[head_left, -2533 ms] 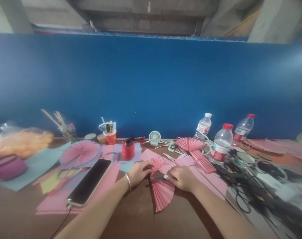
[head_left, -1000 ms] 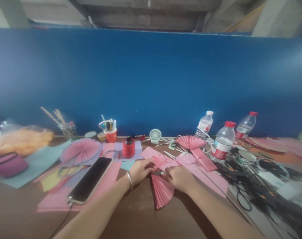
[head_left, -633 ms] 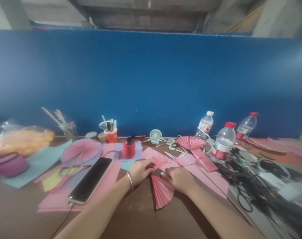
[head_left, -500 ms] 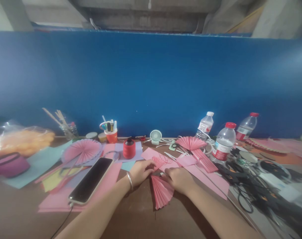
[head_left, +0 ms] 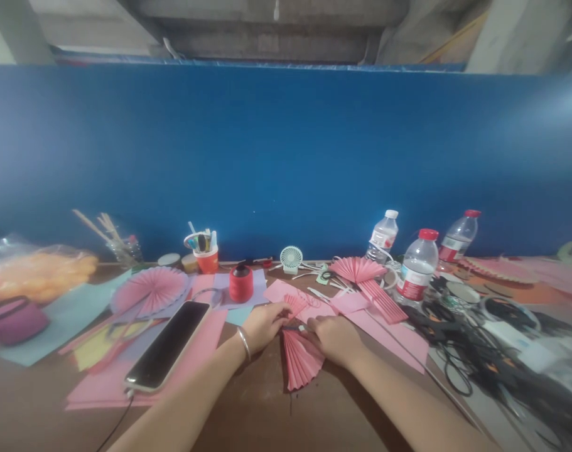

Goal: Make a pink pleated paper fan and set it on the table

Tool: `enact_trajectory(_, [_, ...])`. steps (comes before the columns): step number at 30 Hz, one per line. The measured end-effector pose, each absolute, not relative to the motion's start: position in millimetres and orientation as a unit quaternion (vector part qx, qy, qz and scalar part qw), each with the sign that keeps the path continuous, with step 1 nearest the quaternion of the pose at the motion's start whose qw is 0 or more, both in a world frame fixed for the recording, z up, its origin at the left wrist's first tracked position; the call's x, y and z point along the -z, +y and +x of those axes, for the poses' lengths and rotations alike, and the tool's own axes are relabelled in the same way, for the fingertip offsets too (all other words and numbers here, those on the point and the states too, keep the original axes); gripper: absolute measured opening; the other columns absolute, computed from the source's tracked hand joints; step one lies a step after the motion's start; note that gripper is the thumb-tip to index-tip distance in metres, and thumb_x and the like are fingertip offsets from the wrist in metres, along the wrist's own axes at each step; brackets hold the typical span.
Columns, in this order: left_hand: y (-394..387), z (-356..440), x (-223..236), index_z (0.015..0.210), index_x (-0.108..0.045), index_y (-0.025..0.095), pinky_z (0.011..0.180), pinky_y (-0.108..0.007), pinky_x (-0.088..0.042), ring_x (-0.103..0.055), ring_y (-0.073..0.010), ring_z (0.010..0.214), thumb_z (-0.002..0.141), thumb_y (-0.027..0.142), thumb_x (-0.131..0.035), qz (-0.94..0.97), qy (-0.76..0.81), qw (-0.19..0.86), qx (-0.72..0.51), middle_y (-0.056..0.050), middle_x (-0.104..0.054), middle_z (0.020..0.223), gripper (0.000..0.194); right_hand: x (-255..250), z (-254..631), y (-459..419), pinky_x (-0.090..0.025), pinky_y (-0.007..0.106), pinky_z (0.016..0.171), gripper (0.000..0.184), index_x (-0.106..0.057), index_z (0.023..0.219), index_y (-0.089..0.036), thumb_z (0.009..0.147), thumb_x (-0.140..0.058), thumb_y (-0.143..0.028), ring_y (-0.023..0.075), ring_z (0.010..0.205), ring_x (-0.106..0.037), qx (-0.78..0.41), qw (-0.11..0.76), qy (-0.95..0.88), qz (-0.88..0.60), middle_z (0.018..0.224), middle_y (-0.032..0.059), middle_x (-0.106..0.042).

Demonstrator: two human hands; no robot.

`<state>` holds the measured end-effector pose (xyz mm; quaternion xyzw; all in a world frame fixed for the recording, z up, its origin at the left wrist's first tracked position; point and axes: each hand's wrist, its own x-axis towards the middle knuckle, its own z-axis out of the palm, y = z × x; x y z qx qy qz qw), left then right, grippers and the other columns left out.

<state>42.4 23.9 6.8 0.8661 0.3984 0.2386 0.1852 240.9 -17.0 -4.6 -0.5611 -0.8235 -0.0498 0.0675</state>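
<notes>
A pleated pink paper fan (head_left: 302, 364) lies spread toward me on the table, and another pleated section (head_left: 295, 305) opens away beyond my fingers. My left hand (head_left: 263, 326), with a silver bangle on its wrist, is closed at the narrow middle between the two sections. From the other side my right hand (head_left: 335, 336) is closed on the fan's upper right edge. Something small and pale shows by its fingertips, with a thin dark strip between the hands; I cannot make out either. Parts of the folds are hidden under my fingers.
A phone (head_left: 169, 345) lies on pink sheets at the left. Behind my hands stand a red thread spool (head_left: 241, 284), a small fan (head_left: 291, 258) and a cup of tools (head_left: 206, 258). Water bottles (head_left: 416, 270) and tangled black cables (head_left: 478, 339) are at the right.
The view has shifted slightly, so everything sits a little farther left. Both hands keep their places at the middle of the paper fan; a thin dark strip now shows between them.
</notes>
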Motion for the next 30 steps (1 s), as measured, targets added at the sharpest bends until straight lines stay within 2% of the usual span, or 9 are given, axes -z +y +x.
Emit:
enact_trajectory(17, [25.7, 44.1, -8.3, 0.098, -0.054, 0.024, 0.071, -0.024, -0.043, -0.060, -0.0161, 0.081, 0.078, 0.015, -0.045, 0.874, 0.401, 0.162, -0.222, 0.000, -0.065, 0.089, 0.024, 10.3, 239.1, -16.7, -0.033, 0.024, 0.053, 0.045, -0.054, 0.081, -0.020, 0.085, -0.024, -0.053, 0.0183, 0.066, -0.061, 0.084, 0.081, -0.823, -0.557, 0.073, 0.0054, -0.064])
enact_trajectory(30, [26.2, 44.2, -9.7, 0.099, -0.054, 0.024, 0.071, -0.024, -0.042, -0.060, -0.0158, 0.080, 0.076, 0.014, -0.046, 0.871, 0.407, 0.163, -0.220, 0.001, -0.066, 0.088, 0.026, 6.7, 237.2, -17.1, -0.034, 0.024, 0.055, 0.042, -0.055, 0.081, -0.020, 0.085, -0.028, -0.052, 0.0180, 0.070, -0.060, 0.065, 0.087, -0.819, -0.563, 0.077, 0.0048, -0.064])
